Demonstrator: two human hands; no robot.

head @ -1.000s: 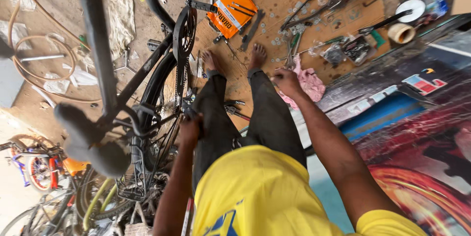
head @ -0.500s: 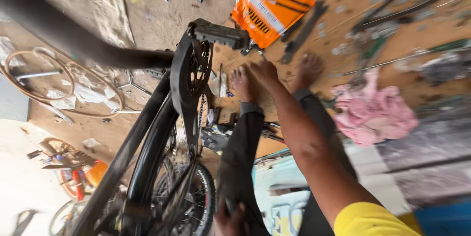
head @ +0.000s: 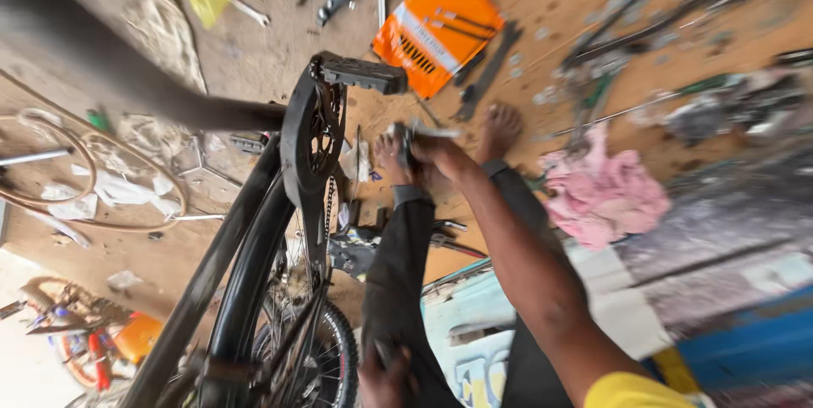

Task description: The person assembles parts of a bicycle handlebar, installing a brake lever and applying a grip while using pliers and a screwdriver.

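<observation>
Dusty workshop floor spreads out under the person, strewn with wrenches, an orange tool pouch and a pink rag. An upturned black bicycle stands just left of the legs, its pedal and chainring uppermost. The right hand reaches down by the bare feet, fingers closed around a small metal tool, near the crank but apart from it. The left hand rests low on the trouser leg; whether it grips anything I cannot tell. It looks like picking up a tool for the crank; next it needs carrying across to the chainring.
</observation>
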